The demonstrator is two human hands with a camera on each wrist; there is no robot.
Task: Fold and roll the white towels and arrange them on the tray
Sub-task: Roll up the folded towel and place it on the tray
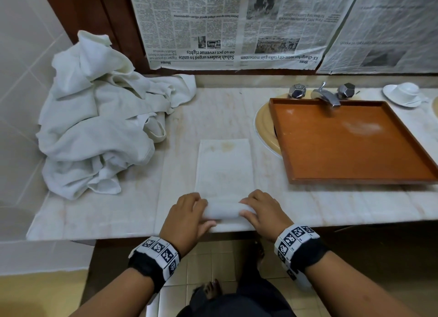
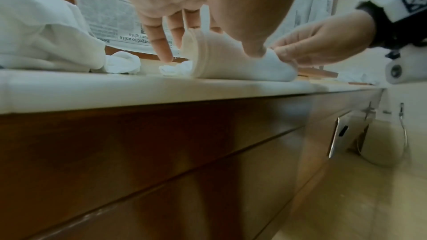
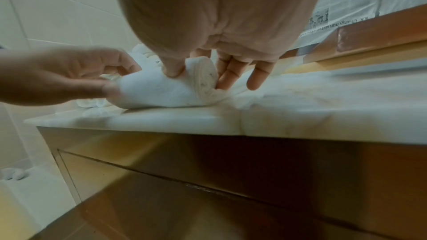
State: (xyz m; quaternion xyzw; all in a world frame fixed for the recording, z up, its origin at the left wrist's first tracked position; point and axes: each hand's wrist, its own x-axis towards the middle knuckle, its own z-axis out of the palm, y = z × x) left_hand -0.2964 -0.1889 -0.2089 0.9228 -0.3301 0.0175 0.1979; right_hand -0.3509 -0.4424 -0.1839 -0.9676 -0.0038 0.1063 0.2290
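Note:
A folded white towel [image 1: 224,165] lies as a long strip on the marble counter, its near end wound into a roll [image 1: 222,211] by the front edge. My left hand [image 1: 189,212] grips the roll's left end, thumb in front and fingers behind. My right hand [image 1: 262,210] grips its right end the same way. The roll [image 2: 231,61] shows its layered end under my left hand [image 2: 208,30]. In the right wrist view the thumb of my right hand [image 3: 208,67] presses into the roll [image 3: 166,88]. A wooden tray [image 1: 350,141] with nothing on it sits to the right, over the sink.
A heap of loose white towels [image 1: 99,117] fills the counter's left end against the tiled wall. A chrome tap [image 1: 326,95] overhangs the tray's far rim. A white cup and saucer [image 1: 403,94] stand at far right. Newspaper [image 1: 213,25] covers the wall behind.

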